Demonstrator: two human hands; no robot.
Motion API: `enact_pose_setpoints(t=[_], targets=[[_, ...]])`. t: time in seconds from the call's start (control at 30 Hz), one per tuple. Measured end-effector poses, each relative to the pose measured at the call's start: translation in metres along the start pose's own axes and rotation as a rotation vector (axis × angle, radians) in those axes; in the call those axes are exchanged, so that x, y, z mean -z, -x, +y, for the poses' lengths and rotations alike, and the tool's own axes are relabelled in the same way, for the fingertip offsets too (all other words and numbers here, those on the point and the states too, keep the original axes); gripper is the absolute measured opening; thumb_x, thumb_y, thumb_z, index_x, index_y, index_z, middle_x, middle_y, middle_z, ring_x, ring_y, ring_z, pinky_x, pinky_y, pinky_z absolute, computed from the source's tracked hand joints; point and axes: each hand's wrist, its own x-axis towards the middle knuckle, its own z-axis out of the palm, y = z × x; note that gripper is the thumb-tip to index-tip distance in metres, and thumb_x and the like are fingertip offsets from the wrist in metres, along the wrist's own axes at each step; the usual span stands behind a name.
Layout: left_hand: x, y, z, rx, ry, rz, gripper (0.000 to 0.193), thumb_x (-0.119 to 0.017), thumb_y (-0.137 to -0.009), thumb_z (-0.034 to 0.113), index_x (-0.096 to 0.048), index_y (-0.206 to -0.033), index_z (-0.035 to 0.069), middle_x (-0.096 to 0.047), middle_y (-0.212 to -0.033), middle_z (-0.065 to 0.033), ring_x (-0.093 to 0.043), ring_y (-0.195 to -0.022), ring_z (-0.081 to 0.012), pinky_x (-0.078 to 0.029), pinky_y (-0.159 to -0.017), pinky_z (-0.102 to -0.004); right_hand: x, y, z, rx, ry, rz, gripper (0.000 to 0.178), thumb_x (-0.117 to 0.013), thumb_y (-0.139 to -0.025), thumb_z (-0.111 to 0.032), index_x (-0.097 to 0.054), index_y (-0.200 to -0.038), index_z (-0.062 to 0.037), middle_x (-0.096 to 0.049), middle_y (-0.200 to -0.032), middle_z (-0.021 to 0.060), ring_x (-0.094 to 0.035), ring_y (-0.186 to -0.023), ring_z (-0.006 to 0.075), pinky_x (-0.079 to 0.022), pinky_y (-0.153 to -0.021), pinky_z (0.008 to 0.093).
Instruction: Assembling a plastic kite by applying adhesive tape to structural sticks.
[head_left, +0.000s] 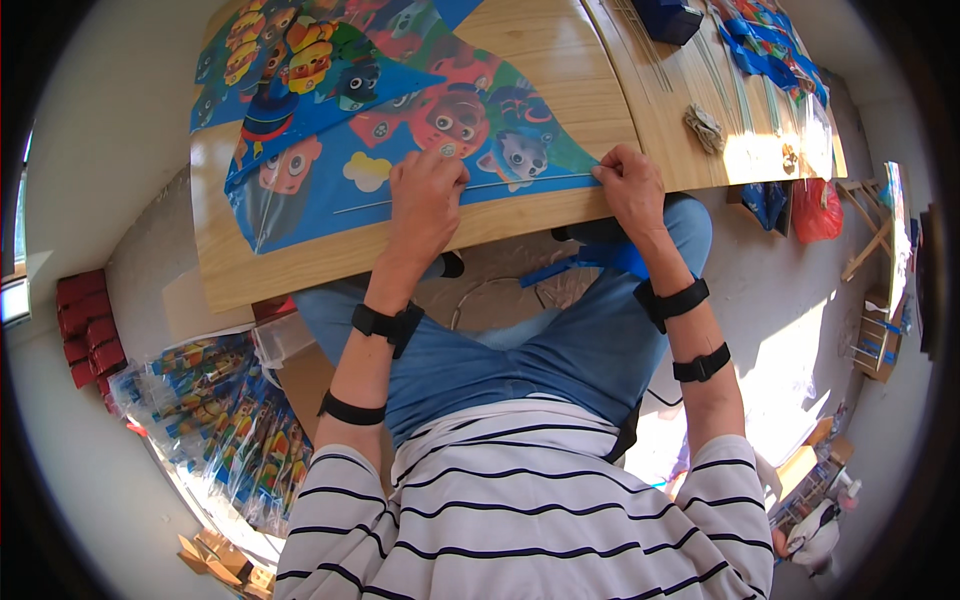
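Observation:
A blue sheet printed with cartoon animals (560,185), kite-like in outline, lies on the wooden table in front of me. Along its near edge runs a thin pale rod (520,183), slightly slanted. My left hand (428,200) rests over the sheet and the rod with its fingers curled in; what they grip is hidden beneath them. At the sheet's pointed right corner, my right hand (632,190) pinches the rod's right end between thumb and forefinger. The rod's left end lies bare on the sheet, beyond my left hand.
More printed sheets (310,60) overlap at the table's far left. To the right lie several thin rods (700,80), a crumpled glove (704,128), a dark blue box (667,18) and blue printed pieces (765,50). A red bag (817,210) hangs by the table's right edge.

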Motion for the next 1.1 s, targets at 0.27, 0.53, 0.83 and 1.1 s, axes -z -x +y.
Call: enact_pose_setpoints(t=[0.27,0.53,0.83,1.1], targets=[[0.003,-0.001,0.000,0.003,-0.058,-0.060,0.006,-0.063,-0.077,0.005,-0.062,-0.081,0.009,-0.058,-0.083,-0.0049,-0.053,-0.084,-0.0266,-0.037,-0.077,-0.0395,0.000,0.001,0.001,0.023,0.001,0.014,0.013,-0.073,-0.075,-0.017,-0.067,-0.078,-0.0065,-0.067,-0.073,0.0126,-0.066,-0.075,0.0316,-0.049,-0.066,0.0413],[0.004,-0.001,-0.001,0.012,-0.001,-0.037,0.006,-0.064,-0.076,0.005,-0.062,-0.080,0.009,-0.059,-0.081,-0.0052,-0.055,-0.084,-0.0273,-0.038,-0.075,-0.0397,0.001,0.002,-0.002,0.010,-0.009,0.020,0.013,-0.073,-0.075,-0.017,-0.066,-0.077,-0.0063,-0.067,-0.073,0.0120,-0.066,-0.075,0.0307,-0.049,-0.066,0.0408],[0.000,-0.004,-0.002,0.048,-0.011,-0.092,0.002,-0.061,-0.075,0.006,-0.061,-0.078,0.007,-0.059,-0.077,-0.0056,-0.055,-0.082,-0.0273,-0.039,-0.074,-0.0405,0.001,0.000,0.001,0.017,-0.017,0.007,0.012,-0.073,-0.075,-0.016,-0.066,-0.077,-0.0061,-0.067,-0.073,0.0121,-0.066,-0.075,0.0309,-0.050,-0.066,0.0408],[0.009,0.005,-0.013,0.161,0.050,-0.089,0.006,-0.062,-0.076,0.006,-0.062,-0.080,0.009,-0.059,-0.082,-0.0051,-0.055,-0.087,-0.0272,-0.038,-0.077,-0.0414,0.002,0.001,0.000,0.013,-0.012,0.007,0.013,-0.072,-0.075,-0.017,-0.067,-0.079,-0.0061,-0.067,-0.073,0.0122,-0.066,-0.075,0.0316,-0.050,-0.067,0.0408]])
